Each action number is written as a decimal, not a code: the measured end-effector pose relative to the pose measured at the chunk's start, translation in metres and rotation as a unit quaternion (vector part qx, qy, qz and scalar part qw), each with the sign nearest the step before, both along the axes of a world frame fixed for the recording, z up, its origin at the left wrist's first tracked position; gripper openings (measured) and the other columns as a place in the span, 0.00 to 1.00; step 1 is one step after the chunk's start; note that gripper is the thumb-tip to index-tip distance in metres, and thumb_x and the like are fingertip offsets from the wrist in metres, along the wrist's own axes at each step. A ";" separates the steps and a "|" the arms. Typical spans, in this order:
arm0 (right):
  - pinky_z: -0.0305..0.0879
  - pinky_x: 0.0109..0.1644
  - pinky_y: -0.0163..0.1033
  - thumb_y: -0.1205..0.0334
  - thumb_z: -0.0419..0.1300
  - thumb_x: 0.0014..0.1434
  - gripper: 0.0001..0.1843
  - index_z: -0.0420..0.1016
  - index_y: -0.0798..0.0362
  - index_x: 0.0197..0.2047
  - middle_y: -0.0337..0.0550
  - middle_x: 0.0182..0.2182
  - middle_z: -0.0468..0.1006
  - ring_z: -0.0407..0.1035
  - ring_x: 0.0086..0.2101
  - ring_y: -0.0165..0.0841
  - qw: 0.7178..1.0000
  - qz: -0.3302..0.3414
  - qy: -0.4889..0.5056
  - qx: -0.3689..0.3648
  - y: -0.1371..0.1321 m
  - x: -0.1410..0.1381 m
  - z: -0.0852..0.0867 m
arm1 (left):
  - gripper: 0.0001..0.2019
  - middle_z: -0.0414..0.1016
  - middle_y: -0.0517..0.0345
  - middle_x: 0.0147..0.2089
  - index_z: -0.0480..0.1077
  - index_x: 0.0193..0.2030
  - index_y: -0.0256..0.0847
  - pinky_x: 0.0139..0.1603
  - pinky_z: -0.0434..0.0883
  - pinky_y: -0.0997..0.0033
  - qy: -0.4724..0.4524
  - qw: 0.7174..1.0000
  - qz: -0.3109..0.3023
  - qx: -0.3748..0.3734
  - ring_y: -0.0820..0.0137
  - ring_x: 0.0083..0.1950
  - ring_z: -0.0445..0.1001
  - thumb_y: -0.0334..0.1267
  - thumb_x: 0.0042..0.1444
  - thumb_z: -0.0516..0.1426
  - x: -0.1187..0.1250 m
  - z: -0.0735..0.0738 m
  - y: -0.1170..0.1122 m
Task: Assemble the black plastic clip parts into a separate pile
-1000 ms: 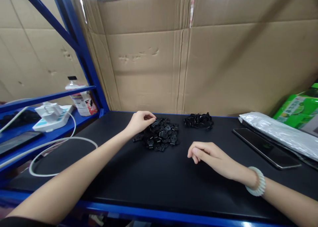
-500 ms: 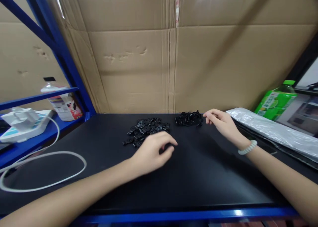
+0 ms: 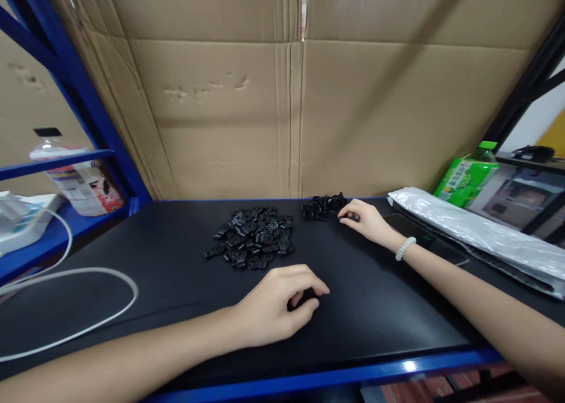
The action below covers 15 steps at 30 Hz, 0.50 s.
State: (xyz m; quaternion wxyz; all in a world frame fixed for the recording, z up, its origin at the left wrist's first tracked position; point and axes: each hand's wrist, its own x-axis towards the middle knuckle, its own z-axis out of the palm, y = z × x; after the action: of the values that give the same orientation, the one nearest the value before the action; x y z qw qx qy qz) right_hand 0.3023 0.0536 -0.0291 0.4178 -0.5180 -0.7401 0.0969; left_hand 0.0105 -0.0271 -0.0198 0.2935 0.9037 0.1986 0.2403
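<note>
My left hand [image 3: 282,304] hovers over the front middle of the black tabletop. Its fingers curl, with a gap between thumb and forefinger, and nothing shows in it. Behind it lies a heap of small black plastic parts [image 3: 256,238] with perforated round faces. Farther right, a smaller tangle of glossy black looped pieces [image 3: 324,207] rests near the back edge. My right hand [image 3: 368,222] is at the right side of this tangle, thumb and forefinger pinched together. A dark bit shows at those fingertips, too small to name. A pale coiled band circles my right wrist.
A white cable [image 3: 132,285] loops over the left of the black tabletop [image 3: 176,238]. Silvery plastic packaging [image 3: 477,232] lies at the right, near a green-labelled bottle [image 3: 468,176]. Another bottle [image 3: 83,182] stands on the left blue shelf. Cardboard [image 3: 220,109] walls the back.
My right hand has moved left and closed in on the looped pieces. My left hand has drawn toward the front edge, away from the heap. The view has shifted slightly.
</note>
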 end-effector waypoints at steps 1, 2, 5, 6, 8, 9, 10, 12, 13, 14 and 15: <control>0.61 0.36 0.40 0.60 0.63 0.51 0.06 0.77 0.53 0.31 0.41 0.27 0.69 0.63 0.28 0.32 1.000 0.003 0.017 -0.001 -0.005 -0.005 0.002 | 0.11 0.74 0.54 0.38 0.73 0.44 0.36 0.29 0.65 0.75 -0.012 1.000 0.011 -0.015 0.76 0.27 0.63 0.27 0.55 0.54 0.001 0.000 0.000; 0.62 0.35 0.40 0.58 0.63 0.52 0.08 0.76 0.54 0.32 0.41 0.28 0.71 0.64 0.28 0.32 0.999 0.007 0.035 -0.005 -0.011 -0.011 0.005 | 0.11 0.74 0.54 0.38 0.73 0.44 0.36 0.29 0.65 0.75 -0.026 0.999 0.027 -0.036 0.75 0.27 0.64 0.27 0.55 0.54 0.002 0.001 0.000; 0.66 0.33 0.39 0.51 0.60 0.57 0.14 0.74 0.55 0.37 0.44 0.30 0.75 0.68 0.29 0.33 0.995 0.037 0.092 -0.032 -0.036 -0.035 0.016 | 0.13 0.74 0.52 0.42 0.69 0.49 0.37 0.31 0.69 0.74 -0.085 0.984 0.086 -0.135 0.73 0.32 0.69 0.30 0.57 0.55 0.004 0.000 0.003; 0.66 0.32 0.38 0.51 0.60 0.57 0.15 0.73 0.55 0.39 0.44 0.30 0.76 0.69 0.29 0.33 0.992 0.050 0.105 -0.041 -0.046 -0.044 0.019 | 0.14 0.74 0.51 0.44 0.68 0.51 0.37 0.33 0.71 0.73 -0.106 0.974 0.101 -0.173 0.73 0.34 0.71 0.32 0.57 0.56 0.005 0.000 0.004; 0.66 0.33 0.37 0.52 0.62 0.56 0.13 0.75 0.54 0.38 0.41 0.28 0.76 0.69 0.29 0.31 0.974 0.107 0.178 -0.089 -0.063 -0.062 0.024 | 0.17 0.72 0.49 0.48 0.65 0.53 0.38 0.36 0.73 0.70 -0.153 0.951 0.120 -0.240 0.72 0.36 0.73 0.33 0.57 0.57 0.005 -0.001 0.007; 0.66 0.34 0.36 0.54 0.63 0.57 0.12 0.76 0.54 0.37 0.41 0.27 0.76 0.69 0.28 0.30 0.958 0.148 0.217 -0.117 -0.069 -0.069 0.025 | 0.18 0.71 0.49 0.49 0.63 0.54 0.39 0.36 0.73 0.70 -0.183 0.939 0.120 -0.264 0.72 0.36 0.74 0.33 0.56 0.57 0.005 0.000 0.007; 0.66 0.35 0.36 0.55 0.63 0.57 0.11 0.76 0.54 0.37 0.40 0.27 0.76 0.69 0.28 0.29 0.939 0.189 0.247 -0.147 -0.074 -0.075 0.025 | 0.18 0.71 0.50 0.50 0.63 0.53 0.40 0.37 0.73 0.70 -0.215 0.929 0.114 -0.280 0.73 0.36 0.74 0.33 0.56 0.58 0.005 0.000 0.008; 0.65 0.35 0.35 0.56 0.63 0.57 0.10 0.77 0.54 0.36 0.40 0.27 0.75 0.68 0.28 0.28 0.901 0.245 0.297 -0.199 -0.079 -0.083 0.023 | 0.13 0.73 0.52 0.48 0.64 0.48 0.41 0.38 0.73 0.71 -0.270 0.913 0.093 -0.290 0.73 0.36 0.75 0.32 0.57 0.58 0.004 0.002 0.008; 0.65 0.35 0.35 0.56 0.64 0.57 0.10 0.77 0.55 0.35 0.40 0.26 0.75 0.67 0.28 0.28 0.887 0.257 0.314 -0.220 -0.080 -0.085 0.021 | 0.09 0.75 0.54 0.45 0.66 0.44 0.40 0.38 0.73 0.72 -0.287 0.910 0.085 -0.286 0.73 0.36 0.76 0.32 0.57 0.58 0.003 0.004 0.007; 0.64 0.34 0.34 0.56 0.64 0.57 0.10 0.77 0.55 0.35 0.40 0.26 0.75 0.67 0.27 0.27 0.877 0.259 0.327 -0.237 -0.079 -0.087 0.019 | 0.05 0.76 0.55 0.41 0.67 0.40 0.39 0.39 0.73 0.73 -0.294 0.910 0.083 -0.280 0.73 0.35 0.76 0.32 0.57 0.59 0.003 0.005 0.007; 0.64 0.33 0.34 0.55 0.65 0.56 0.11 0.77 0.56 0.34 0.40 0.26 0.74 0.66 0.26 0.27 0.870 0.257 0.337 -0.252 -0.079 -0.088 0.017 | 0.03 0.77 0.57 0.37 0.69 0.37 0.38 0.38 0.72 0.74 -0.295 0.912 0.087 -0.271 0.74 0.35 0.75 0.31 0.57 0.59 0.002 0.006 0.006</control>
State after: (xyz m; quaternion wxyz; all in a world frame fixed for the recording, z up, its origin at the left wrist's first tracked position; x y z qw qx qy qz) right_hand 0.2144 -0.0253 -0.0124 0.4577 -0.3332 -0.6118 0.5525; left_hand 0.0127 -0.0207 -0.0136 0.5498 0.6568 0.2386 0.4575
